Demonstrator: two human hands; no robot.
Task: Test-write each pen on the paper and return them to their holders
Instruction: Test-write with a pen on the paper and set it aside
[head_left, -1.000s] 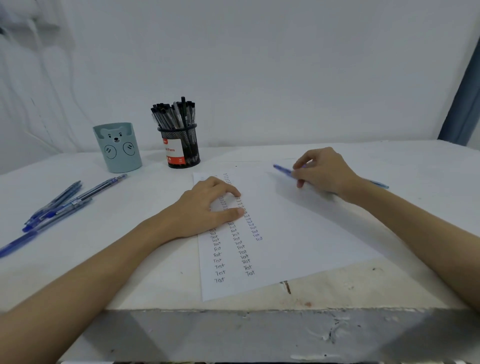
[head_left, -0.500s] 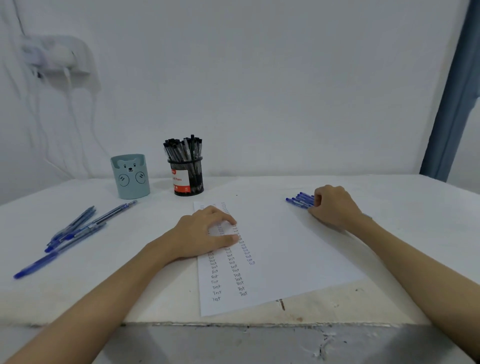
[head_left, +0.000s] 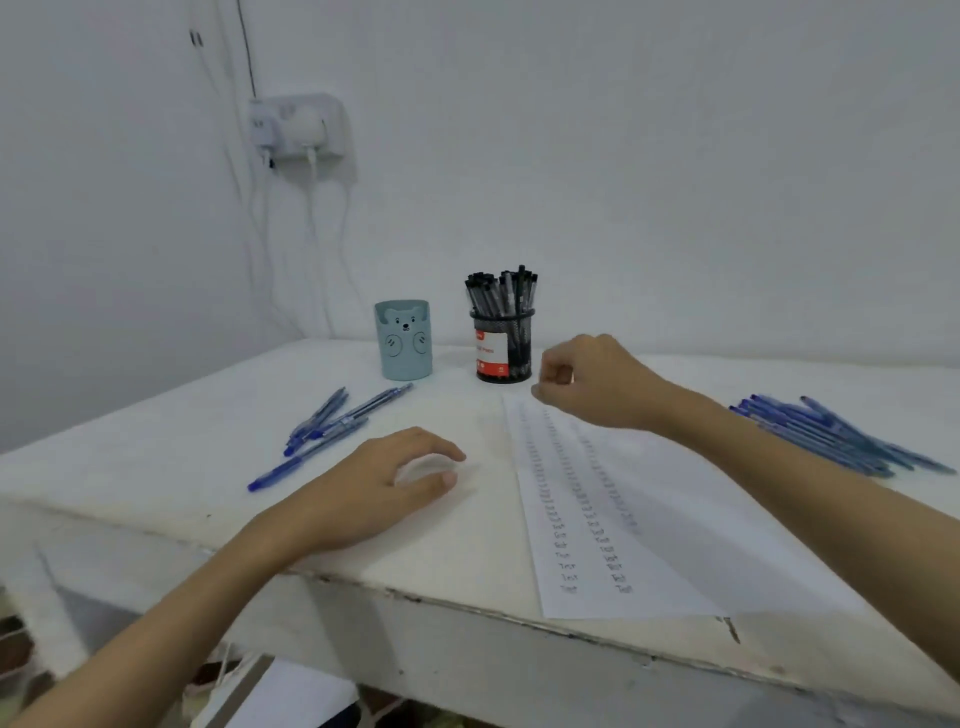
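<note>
Right hand (head_left: 592, 384) curled above paper (head_left: 675, 519); left hand (head_left: 379, 488) rests on table (head_left: 156, 467).

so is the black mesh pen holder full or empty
Full: the black mesh holder stands upright, packed with black pens sticking out above its rim.

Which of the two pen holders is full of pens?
The black mesh holder, right of the blue bear holder: black pens stick out of it; none show above the bear one.
</note>
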